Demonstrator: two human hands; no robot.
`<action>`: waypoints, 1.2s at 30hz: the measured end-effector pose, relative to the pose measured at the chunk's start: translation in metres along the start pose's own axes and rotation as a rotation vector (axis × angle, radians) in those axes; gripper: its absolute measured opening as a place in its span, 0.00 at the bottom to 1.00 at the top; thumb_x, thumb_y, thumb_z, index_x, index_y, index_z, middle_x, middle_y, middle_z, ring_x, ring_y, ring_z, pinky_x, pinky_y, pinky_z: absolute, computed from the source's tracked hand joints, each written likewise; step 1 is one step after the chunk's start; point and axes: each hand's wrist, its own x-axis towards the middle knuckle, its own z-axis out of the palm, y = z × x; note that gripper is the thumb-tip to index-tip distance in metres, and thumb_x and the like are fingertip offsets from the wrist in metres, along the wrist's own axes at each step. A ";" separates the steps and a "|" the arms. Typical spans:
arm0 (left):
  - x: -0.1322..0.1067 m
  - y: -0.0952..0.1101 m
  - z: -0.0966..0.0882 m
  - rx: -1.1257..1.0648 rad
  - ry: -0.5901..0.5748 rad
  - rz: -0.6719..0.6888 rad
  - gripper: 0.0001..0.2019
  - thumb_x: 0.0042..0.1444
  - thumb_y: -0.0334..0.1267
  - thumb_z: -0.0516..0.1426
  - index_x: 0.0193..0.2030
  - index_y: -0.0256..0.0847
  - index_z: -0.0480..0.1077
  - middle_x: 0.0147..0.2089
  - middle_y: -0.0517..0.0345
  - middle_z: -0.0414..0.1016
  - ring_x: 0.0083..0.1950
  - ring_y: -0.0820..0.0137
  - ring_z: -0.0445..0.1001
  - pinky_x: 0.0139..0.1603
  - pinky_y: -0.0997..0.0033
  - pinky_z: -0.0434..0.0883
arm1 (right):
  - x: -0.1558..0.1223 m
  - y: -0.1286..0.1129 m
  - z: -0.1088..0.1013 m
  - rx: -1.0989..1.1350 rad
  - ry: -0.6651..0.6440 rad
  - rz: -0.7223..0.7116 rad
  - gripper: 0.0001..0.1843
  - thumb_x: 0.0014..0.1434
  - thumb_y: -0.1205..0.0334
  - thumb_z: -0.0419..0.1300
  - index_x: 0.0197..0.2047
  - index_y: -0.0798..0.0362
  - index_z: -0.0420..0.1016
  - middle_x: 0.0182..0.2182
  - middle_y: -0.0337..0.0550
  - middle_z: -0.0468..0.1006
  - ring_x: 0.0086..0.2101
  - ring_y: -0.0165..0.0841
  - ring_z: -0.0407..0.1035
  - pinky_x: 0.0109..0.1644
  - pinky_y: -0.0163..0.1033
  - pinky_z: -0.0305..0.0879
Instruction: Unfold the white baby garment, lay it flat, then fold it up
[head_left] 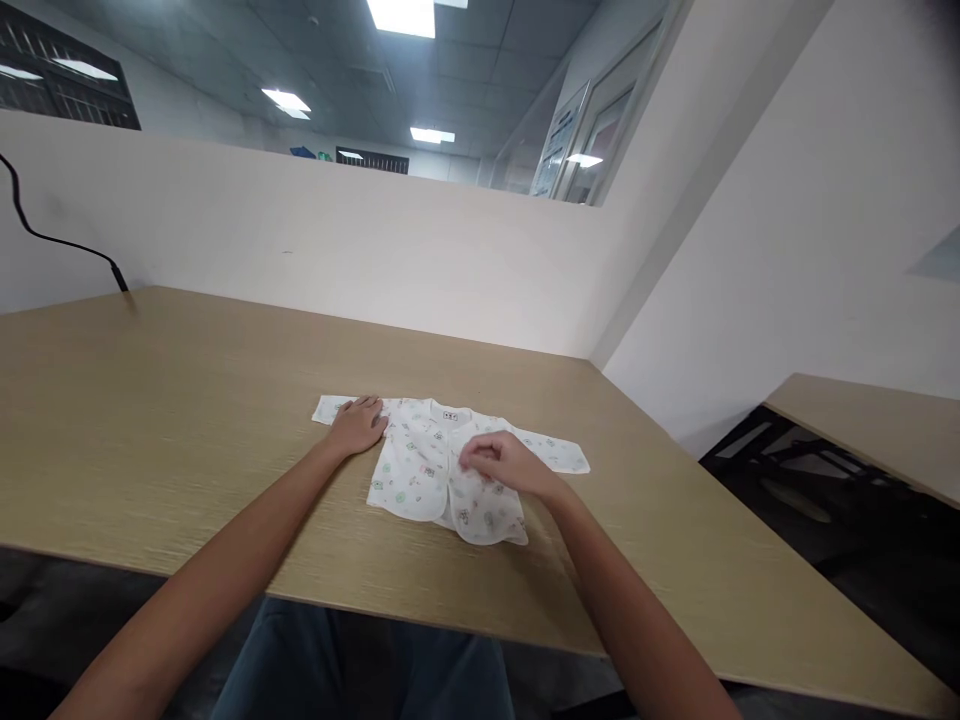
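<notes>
Wood-grain desktop point(172, 470) against a white cubicle partition point(315, 250). Your right hand point(501, 465) sat curled narrow on a printed white baby shirt point(414, 465), pinch unclear; your left hand point(358, 425) lay open, flat on it. Shirt lay spread mid-desk.

A white printed baby jacket point(416, 470) lies spread, sleeves out, on a light oak-laminate desk point(150, 420). The left hand point(358, 425) rests flat on the jacket's left shoulder, where the sleeve joins. The right hand point(499, 465) sits on the jacket's right front panel, fingers curled against the cloth. Beyond the jacket stands a white partition point(337, 250), with a black cable point(45, 235) draped over it, far left.
</notes>
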 end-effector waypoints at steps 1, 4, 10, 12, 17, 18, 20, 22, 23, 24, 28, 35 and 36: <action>0.000 0.000 0.000 -0.002 0.001 -0.001 0.25 0.72 0.46 0.46 0.69 0.39 0.67 0.76 0.43 0.62 0.78 0.56 0.57 0.77 0.48 0.55 | 0.011 0.005 0.001 -0.006 0.091 -0.006 0.16 0.65 0.52 0.61 0.42 0.56 0.82 0.39 0.45 0.81 0.32 0.31 0.70 0.34 0.33 0.67; 0.000 -0.002 0.003 -0.005 0.009 -0.006 0.25 0.71 0.46 0.46 0.69 0.40 0.67 0.76 0.43 0.62 0.78 0.56 0.57 0.77 0.47 0.54 | 0.042 0.023 0.005 -0.192 0.303 -0.002 0.13 0.65 0.61 0.60 0.50 0.54 0.81 0.46 0.47 0.81 0.36 0.32 0.72 0.41 0.36 0.71; 0.000 -0.001 0.000 -0.069 0.089 0.033 0.22 0.70 0.45 0.48 0.65 0.40 0.70 0.74 0.43 0.66 0.76 0.56 0.61 0.75 0.49 0.57 | 0.072 0.053 0.018 -0.460 0.432 -0.125 0.10 0.62 0.72 0.60 0.43 0.55 0.82 0.46 0.49 0.80 0.46 0.37 0.73 0.57 0.43 0.67; -0.006 0.010 -0.014 -0.175 0.199 0.118 0.18 0.70 0.46 0.50 0.55 0.41 0.75 0.65 0.45 0.75 0.68 0.57 0.70 0.71 0.54 0.63 | 0.075 0.058 0.020 -0.446 0.485 -0.161 0.11 0.62 0.73 0.58 0.41 0.54 0.81 0.42 0.46 0.80 0.42 0.36 0.73 0.54 0.41 0.68; -0.043 0.062 -0.048 -0.402 -0.051 0.485 0.20 0.61 0.57 0.61 0.30 0.42 0.71 0.31 0.60 0.77 0.34 0.69 0.73 0.38 0.69 0.67 | 0.077 0.070 0.022 -0.387 0.628 -0.238 0.16 0.61 0.72 0.57 0.51 0.54 0.78 0.47 0.47 0.78 0.38 0.34 0.71 0.49 0.40 0.69; -0.052 0.072 -0.051 -0.372 -0.130 0.552 0.21 0.58 0.57 0.64 0.29 0.42 0.70 0.29 0.62 0.75 0.31 0.71 0.71 0.35 0.70 0.64 | 0.077 0.073 0.022 -0.394 0.644 -0.253 0.17 0.61 0.72 0.57 0.52 0.54 0.78 0.48 0.47 0.77 0.40 0.36 0.71 0.51 0.41 0.69; -0.066 0.088 -0.050 -0.268 -0.207 0.640 0.21 0.53 0.55 0.68 0.27 0.42 0.68 0.27 0.63 0.73 0.29 0.71 0.68 0.33 0.69 0.60 | 0.075 0.079 0.022 -0.441 0.670 -0.284 0.17 0.61 0.73 0.56 0.51 0.53 0.78 0.49 0.49 0.77 0.48 0.40 0.70 0.57 0.44 0.67; -0.075 0.097 -0.046 -0.176 -0.209 0.676 0.18 0.53 0.50 0.68 0.27 0.42 0.67 0.27 0.62 0.73 0.29 0.70 0.67 0.33 0.67 0.59 | 0.074 0.085 0.023 -0.506 0.685 -0.301 0.18 0.60 0.74 0.56 0.51 0.54 0.78 0.50 0.50 0.76 0.54 0.43 0.66 0.63 0.48 0.64; -0.078 0.099 -0.044 -0.151 -0.210 0.687 0.15 0.54 0.46 0.66 0.27 0.42 0.66 0.28 0.61 0.73 0.29 0.70 0.66 0.33 0.66 0.59 | 0.074 0.087 0.024 -0.535 0.690 -0.299 0.19 0.59 0.75 0.56 0.52 0.54 0.78 0.51 0.52 0.75 0.55 0.45 0.64 0.65 0.49 0.62; -0.079 0.100 -0.043 -0.136 -0.210 0.694 0.13 0.56 0.42 0.64 0.27 0.42 0.65 0.28 0.60 0.73 0.28 0.70 0.66 0.33 0.66 0.59 | 0.075 0.089 0.025 -0.558 0.691 -0.287 0.20 0.59 0.75 0.56 0.53 0.55 0.78 0.52 0.53 0.74 0.56 0.46 0.63 0.66 0.50 0.61; -0.080 0.099 -0.048 -0.158 -0.231 0.718 0.09 0.52 0.32 0.59 0.26 0.42 0.62 0.28 0.61 0.71 0.27 0.70 0.64 0.32 0.66 0.58 | 0.078 0.094 0.027 -0.615 0.669 -0.224 0.21 0.61 0.73 0.57 0.56 0.56 0.77 0.56 0.55 0.71 0.57 0.47 0.60 0.67 0.52 0.59; -0.089 0.108 -0.061 -0.277 -0.240 0.751 0.10 0.52 0.31 0.59 0.26 0.42 0.60 0.27 0.63 0.70 0.27 0.72 0.62 0.32 0.68 0.58 | 0.077 0.091 0.029 -0.643 0.644 -0.198 0.23 0.62 0.73 0.56 0.59 0.54 0.75 0.57 0.54 0.70 0.58 0.46 0.60 0.66 0.51 0.59; -0.089 0.110 -0.061 -0.290 -0.247 0.765 0.11 0.55 0.33 0.60 0.26 0.42 0.62 0.27 0.62 0.71 0.27 0.72 0.63 0.33 0.68 0.60 | 0.077 0.090 0.029 -0.641 0.645 -0.196 0.23 0.62 0.73 0.56 0.59 0.53 0.75 0.57 0.54 0.70 0.58 0.46 0.60 0.66 0.52 0.60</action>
